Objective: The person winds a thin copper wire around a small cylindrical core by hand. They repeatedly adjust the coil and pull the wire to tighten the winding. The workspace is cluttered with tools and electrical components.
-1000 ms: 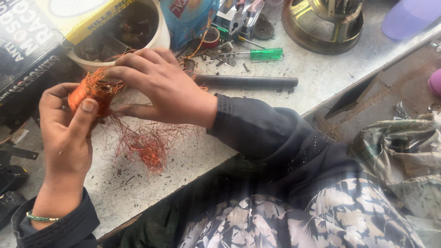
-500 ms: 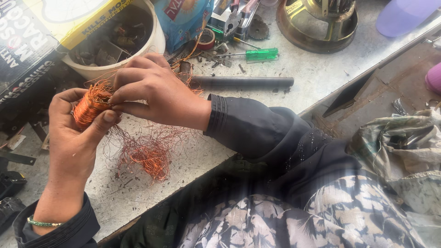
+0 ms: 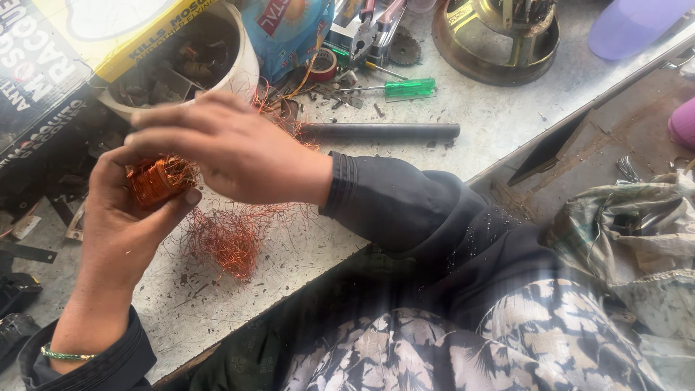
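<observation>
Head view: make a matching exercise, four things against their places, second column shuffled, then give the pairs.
Things:
1. copper coil
2. loose wire tangle
3. green screwdriver
4. black rod

Places:
A. on the bench just beyond the right forearm
B. on the bench below the two hands
C. in the left hand, with the right hand at it
D. beyond the rod, near the brass housing

Pairs: 1-C, 2-B, 3-D, 4-A

Speckled workbench (image 3: 507,108) — screwdriver (image 3: 405,88), black rod (image 3: 384,131)
</observation>
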